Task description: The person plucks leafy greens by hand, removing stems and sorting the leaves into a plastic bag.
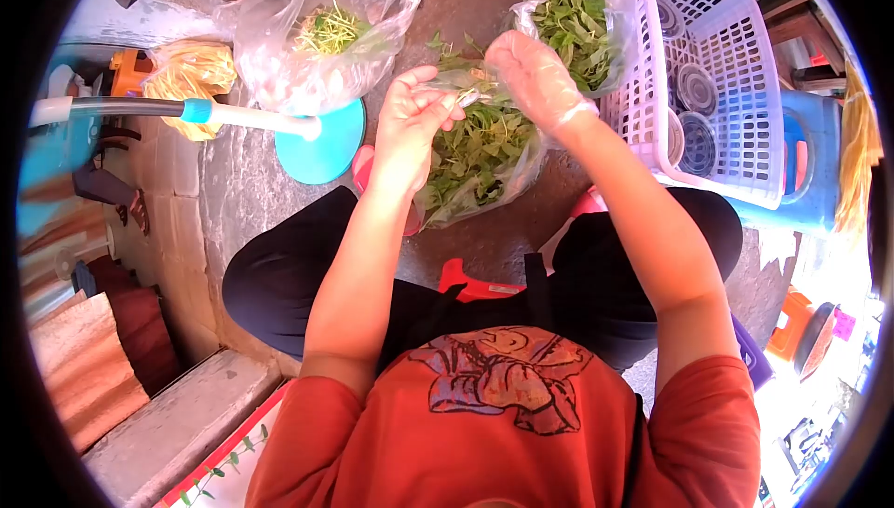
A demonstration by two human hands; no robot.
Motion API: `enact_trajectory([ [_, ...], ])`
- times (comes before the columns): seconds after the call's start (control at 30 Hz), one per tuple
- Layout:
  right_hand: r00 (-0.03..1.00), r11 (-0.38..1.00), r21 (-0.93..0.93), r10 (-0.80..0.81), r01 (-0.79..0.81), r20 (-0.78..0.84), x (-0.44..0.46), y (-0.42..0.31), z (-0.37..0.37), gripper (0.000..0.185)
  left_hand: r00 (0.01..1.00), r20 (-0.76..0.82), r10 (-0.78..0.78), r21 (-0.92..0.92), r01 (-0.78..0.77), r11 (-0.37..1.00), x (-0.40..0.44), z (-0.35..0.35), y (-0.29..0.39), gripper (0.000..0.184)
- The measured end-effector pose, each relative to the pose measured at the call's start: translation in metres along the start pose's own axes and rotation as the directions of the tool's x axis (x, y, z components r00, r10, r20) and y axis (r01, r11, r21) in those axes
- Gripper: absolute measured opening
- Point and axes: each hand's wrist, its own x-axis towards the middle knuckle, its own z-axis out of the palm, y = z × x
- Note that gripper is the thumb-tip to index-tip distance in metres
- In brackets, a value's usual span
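My left hand (pixel 416 121) is bare, with its thumb and fingers pinched around thin, pale leafy stems (pixel 473 96). Close by on the right, my right hand (pixel 535 80) wears a clear plastic glove. Its fingers are curled closed, and what they hold, if anything, is hidden. Below both hands lies an open clear plastic bag (pixel 510 193) full of leafy greens (pixel 480 149). More loose leaves (pixel 456 50) show just beyond my fingers. A second clear bag of leafy greens (pixel 579 33) stands past my right hand.
At the far left a clear bag (pixel 270 38) holds cut green stems (pixel 331 29). A white plastic basket (pixel 643 89) with round lids (pixel 697 89) stands at right, before a blue container (pixel 808 159). A pole with a turquoise round base (pixel 326 149) is at left, near a yellow bag (pixel 191 80).
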Motion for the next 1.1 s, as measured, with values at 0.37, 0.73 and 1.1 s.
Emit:
enact_trajectory([
  [0.37,0.933,0.925,-0.206,-0.267,0.319,0.242,0.000,-0.009,0.005,0.017,0.979,0.144,-0.147,-0.252,0.180,0.951,0.003,-0.014,0.008,0.024],
  [0.73,0.769,0.991,0.054,0.131,-0.125,-0.626,0.076,0.073,-0.061,0.025,0.960,-0.279,0.014,-0.138,-0.055,0.989,0.034,-0.045,0.022,0.010],
  [1.1,0.810,0.913,-0.191,0.205,-0.361,-0.549,0.083,0.084,-0.078,0.044,0.778,-0.499,0.381,0.618,0.011,0.786,0.149,-0.125,0.051,0.021],
])
